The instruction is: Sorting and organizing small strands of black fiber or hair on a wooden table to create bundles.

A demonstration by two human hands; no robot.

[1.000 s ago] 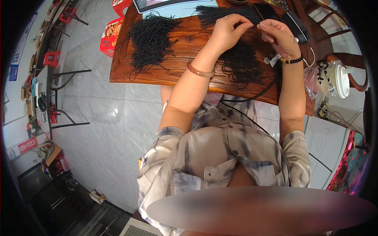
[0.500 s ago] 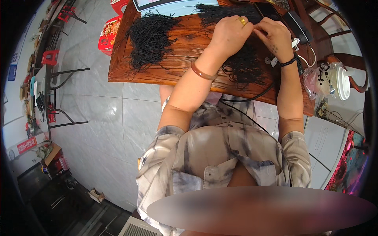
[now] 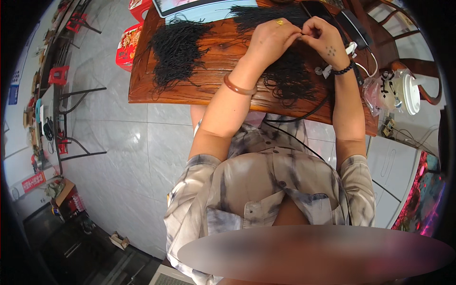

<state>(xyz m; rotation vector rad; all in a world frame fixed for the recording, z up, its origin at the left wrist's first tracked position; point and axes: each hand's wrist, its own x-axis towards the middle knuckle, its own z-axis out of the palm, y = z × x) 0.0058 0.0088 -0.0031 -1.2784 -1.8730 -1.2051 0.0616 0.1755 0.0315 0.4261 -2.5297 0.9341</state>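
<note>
Table [image 3: 221,84] — brown wood, glossy, its near edge running beneath both forearms, its left edge beside red boxes [image 3: 128,45]. Black cords, three bundles: left bundle [image 3: 176,52], fraying close to the left edge; near bundle [image 3: 290,85], below the hands, strands reaching toward the near edge; far bundle [image 3: 263,16], beside a light-blue panel [image 3: 213,14]. Wood shows between left bundle and left forearm, a bare strip. Left hand [image 3: 273,42], raised over the table, fingertips closed in a pinch; right hand [image 3: 327,42], thumb and forefinger bent into a ring, tips together. Both pinches meet or nearly so — whether a strand lies between them, cannot tell. Dark phone [image 3: 317,9] and black box [image 3: 354,28], beyond the right hand, crowding that side. Lidded cup [image 3: 409,92], in clear plastic, past the right edge. Grey floor tiles [image 3: 118,128], left of the person.
</note>
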